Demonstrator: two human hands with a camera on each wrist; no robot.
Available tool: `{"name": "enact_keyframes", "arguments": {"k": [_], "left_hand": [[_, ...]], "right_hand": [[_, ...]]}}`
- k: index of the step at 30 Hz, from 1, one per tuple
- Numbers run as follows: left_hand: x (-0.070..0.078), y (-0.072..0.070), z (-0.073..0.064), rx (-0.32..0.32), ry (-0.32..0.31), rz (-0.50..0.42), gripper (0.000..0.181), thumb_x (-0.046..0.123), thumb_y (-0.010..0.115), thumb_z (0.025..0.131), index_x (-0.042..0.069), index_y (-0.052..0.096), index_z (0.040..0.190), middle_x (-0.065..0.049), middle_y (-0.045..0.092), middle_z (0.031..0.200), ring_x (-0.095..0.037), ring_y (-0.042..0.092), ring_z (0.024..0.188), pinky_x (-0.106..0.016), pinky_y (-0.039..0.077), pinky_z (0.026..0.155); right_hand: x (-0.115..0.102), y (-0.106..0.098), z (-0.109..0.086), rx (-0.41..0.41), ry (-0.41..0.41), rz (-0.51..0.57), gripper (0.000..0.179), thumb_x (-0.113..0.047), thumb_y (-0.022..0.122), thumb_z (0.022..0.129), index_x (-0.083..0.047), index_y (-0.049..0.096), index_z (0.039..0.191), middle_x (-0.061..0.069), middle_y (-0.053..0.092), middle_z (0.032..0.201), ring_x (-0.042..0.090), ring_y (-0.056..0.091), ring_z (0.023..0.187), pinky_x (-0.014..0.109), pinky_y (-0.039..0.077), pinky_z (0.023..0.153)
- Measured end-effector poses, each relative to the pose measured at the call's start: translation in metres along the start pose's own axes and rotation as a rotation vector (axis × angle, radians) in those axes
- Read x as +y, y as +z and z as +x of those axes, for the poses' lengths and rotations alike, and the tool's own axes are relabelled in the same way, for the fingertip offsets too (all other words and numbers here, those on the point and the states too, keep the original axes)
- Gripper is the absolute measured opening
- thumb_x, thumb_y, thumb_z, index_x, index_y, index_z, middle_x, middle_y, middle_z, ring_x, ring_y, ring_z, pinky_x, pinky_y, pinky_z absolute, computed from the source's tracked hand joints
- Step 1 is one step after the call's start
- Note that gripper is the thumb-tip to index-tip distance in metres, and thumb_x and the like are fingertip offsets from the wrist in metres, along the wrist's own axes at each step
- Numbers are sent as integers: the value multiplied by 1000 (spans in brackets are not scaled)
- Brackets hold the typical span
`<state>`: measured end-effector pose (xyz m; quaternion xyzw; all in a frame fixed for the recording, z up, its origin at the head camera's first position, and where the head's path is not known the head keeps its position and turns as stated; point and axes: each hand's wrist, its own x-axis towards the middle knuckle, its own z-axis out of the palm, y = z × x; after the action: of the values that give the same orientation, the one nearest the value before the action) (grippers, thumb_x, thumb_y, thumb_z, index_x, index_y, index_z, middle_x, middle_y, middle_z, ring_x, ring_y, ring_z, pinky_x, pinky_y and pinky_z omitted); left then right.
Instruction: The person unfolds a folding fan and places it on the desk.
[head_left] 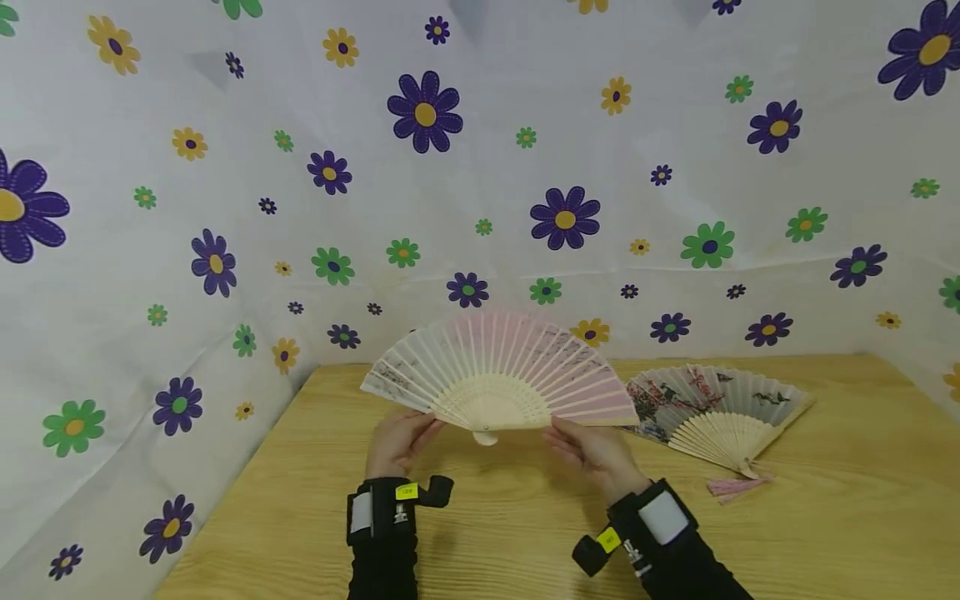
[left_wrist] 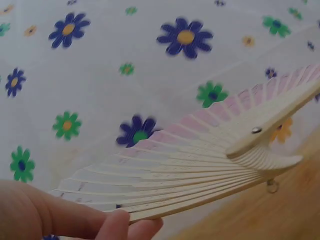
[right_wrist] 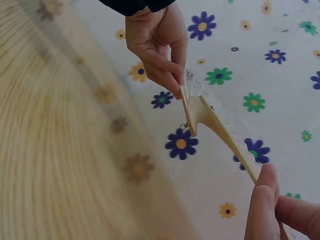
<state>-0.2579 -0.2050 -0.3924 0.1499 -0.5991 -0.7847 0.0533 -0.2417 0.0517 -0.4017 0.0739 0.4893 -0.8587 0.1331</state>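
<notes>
A pink and white folding fan (head_left: 498,367) is spread wide above the table in the head view, its pale ribs meeting at a rivet near the bottom. My left hand (head_left: 399,442) pinches its left outer rib between thumb and fingers. At the opposite end, my right hand (head_left: 596,454) pinches the right outer rib. Seen from the left wrist, the fan (left_wrist: 200,155) shows its stacked ribs and a small metal ring below the pivot. In the right wrist view both the left hand (right_wrist: 159,47) and the right hand (right_wrist: 265,210) grip the fan's outer ribs.
A second open fan (head_left: 705,408), with a floral print and a pink tassel (head_left: 737,487), lies on the right of the wooden table (head_left: 480,517). Behind the table hangs a white cloth (head_left: 480,167) printed with flowers.
</notes>
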Motion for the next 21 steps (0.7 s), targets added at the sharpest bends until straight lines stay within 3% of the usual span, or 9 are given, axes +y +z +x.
{"name": "enact_keyframes", "arguments": {"k": [5,9,12,14,17,19,21], "left_hand": [[-20,-29,8,121,-74,58,12,-20,58,86,-16,66,93,0,63,61,-9,65,55,-14,57,48],[-29,-34,10,210,-99,65,18,-23,58,83,-23,63,100,-3,61,61,-11,64,54,-16,58,47],[-27,-38,9,213,-101,176,21,-18,62,83,-24,63,103,-1,63,56,-10,65,51,-15,57,44],[-21,-45,6,201,-118,292,19,-11,66,84,-23,66,99,0,64,52,-8,64,46,-13,54,41],[-5,-59,-4,179,-125,500,24,3,70,86,-20,70,94,4,63,45,-5,62,41,-10,46,37],[9,-64,-12,168,-96,597,30,11,70,88,-19,69,95,3,65,47,-6,62,42,-9,44,37],[22,-60,-20,159,-20,672,34,15,69,90,-17,69,99,-2,69,55,-9,66,49,-9,46,40]], "right_hand": [[29,12,13,-9,86,32,22,8,43,99,19,56,114,1,69,60,8,68,60,13,58,53],[38,12,16,8,121,21,32,8,43,100,25,45,127,2,70,62,9,68,61,14,58,52],[38,10,15,-28,139,-4,34,6,43,101,25,43,129,2,70,62,9,68,61,14,58,52],[35,6,14,-76,164,-85,34,1,44,102,25,47,124,2,70,62,9,68,61,13,58,52],[25,-4,11,-178,178,-293,39,-10,47,103,25,53,118,0,72,64,8,68,61,13,58,52],[11,-11,8,-235,122,-460,43,-16,49,102,23,55,119,3,74,74,10,70,67,15,60,57],[-8,-18,3,-260,-5,-612,45,-19,50,102,22,55,121,13,76,85,16,71,76,24,62,69]]}}
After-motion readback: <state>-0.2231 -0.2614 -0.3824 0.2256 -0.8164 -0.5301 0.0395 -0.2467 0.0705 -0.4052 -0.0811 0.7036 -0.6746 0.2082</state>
